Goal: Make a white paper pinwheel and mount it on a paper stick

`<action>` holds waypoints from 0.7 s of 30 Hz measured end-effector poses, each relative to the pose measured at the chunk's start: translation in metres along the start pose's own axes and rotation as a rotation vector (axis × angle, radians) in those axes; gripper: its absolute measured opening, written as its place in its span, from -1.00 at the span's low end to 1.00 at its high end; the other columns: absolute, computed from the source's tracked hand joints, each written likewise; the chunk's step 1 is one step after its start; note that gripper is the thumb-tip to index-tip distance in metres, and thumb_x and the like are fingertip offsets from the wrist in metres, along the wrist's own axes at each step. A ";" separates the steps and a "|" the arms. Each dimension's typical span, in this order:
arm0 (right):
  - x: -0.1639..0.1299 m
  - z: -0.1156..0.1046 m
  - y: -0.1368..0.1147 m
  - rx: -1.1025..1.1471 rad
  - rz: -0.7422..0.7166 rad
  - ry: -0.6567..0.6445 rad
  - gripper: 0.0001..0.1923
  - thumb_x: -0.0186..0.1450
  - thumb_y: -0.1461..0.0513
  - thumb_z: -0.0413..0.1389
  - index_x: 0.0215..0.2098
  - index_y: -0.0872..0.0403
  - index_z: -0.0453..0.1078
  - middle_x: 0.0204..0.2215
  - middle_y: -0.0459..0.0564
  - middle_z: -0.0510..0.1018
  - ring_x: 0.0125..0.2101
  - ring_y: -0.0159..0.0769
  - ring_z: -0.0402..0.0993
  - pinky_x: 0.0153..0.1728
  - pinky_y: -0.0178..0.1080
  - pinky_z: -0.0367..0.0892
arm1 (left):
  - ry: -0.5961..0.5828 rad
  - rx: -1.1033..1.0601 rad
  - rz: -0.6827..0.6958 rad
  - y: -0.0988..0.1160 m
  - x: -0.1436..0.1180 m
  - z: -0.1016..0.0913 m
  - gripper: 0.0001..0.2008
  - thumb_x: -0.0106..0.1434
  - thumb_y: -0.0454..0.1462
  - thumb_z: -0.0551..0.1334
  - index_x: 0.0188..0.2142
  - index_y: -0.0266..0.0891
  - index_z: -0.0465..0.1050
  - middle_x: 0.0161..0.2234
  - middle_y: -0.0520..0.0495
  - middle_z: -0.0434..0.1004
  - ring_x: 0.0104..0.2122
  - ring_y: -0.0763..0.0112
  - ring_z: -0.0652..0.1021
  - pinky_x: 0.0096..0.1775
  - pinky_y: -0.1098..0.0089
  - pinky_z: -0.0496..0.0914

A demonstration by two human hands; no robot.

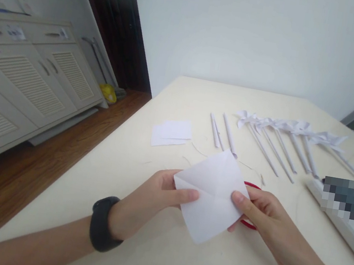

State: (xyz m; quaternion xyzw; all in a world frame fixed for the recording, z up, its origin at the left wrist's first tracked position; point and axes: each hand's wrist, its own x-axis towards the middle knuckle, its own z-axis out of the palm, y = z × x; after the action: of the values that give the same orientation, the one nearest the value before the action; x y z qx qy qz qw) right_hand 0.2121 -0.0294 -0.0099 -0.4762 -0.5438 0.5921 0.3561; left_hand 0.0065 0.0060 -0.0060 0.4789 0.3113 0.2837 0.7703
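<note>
A square sheet of white paper [211, 201] with crossing fold creases is held up over the table, one corner toward me. My left hand [167, 192], with a dark band on the wrist, pinches its left corner, thumb on top. At the right corner, my right hand [257, 209] grips the sheet between thumb and fingers. Red scissors handles [248, 226] show in part beneath the right hand; the blades are hidden. Beyond the sheet lie rolled paper tubes [229, 132] and, farther right, several paper pinwheels [276, 123] on paper sticks.
Two white paper pieces [172, 132] overlap on the table [115, 176] at the left. Thin paper slivers [199, 150] are scattered behind the held sheet. A long white box or roll [341, 225], partly blurred out, lies at the right. Beyond the table's left edge stands a cabinet [27, 94].
</note>
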 end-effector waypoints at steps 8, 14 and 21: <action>-0.001 0.001 -0.008 -0.143 -0.008 -0.001 -0.68 0.30 0.14 -0.07 -0.48 0.11 0.37 -0.56 -0.09 0.48 -0.54 -0.40 0.33 -0.52 -0.39 0.19 | 0.166 0.207 0.039 0.000 0.001 -0.004 -0.80 0.15 -0.24 0.19 -0.27 -0.33 0.38 -0.30 -0.12 0.52 -0.29 0.25 0.48 -0.21 0.27 0.33; 0.000 0.001 -0.004 -0.160 -0.026 -0.004 -0.61 0.31 0.09 -0.11 -0.51 0.15 0.35 -0.57 -0.04 0.51 -0.52 -0.37 0.39 -0.48 -0.38 0.22 | 0.242 0.277 0.074 -0.001 0.003 -0.005 -0.79 0.17 -0.21 0.16 -0.33 -0.35 0.43 -0.32 -0.14 0.52 -0.31 0.27 0.47 -0.28 0.34 0.34; -0.001 0.000 -0.006 -0.173 -0.025 -0.009 -0.70 0.30 0.15 -0.07 -0.49 0.13 0.35 -0.58 -0.08 0.46 -0.52 -0.38 0.38 -0.49 -0.39 0.22 | 0.108 0.280 0.050 0.002 0.000 -0.001 -0.78 0.18 -0.25 0.15 -0.22 -0.32 0.43 -0.32 -0.12 0.51 -0.33 0.31 0.48 -0.28 0.34 0.35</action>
State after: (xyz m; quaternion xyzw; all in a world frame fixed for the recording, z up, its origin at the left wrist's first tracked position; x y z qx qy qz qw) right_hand 0.2121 -0.0293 -0.0041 -0.4957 -0.6003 0.5408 0.3184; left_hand 0.0052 0.0078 -0.0046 0.5734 0.3767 0.2820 0.6707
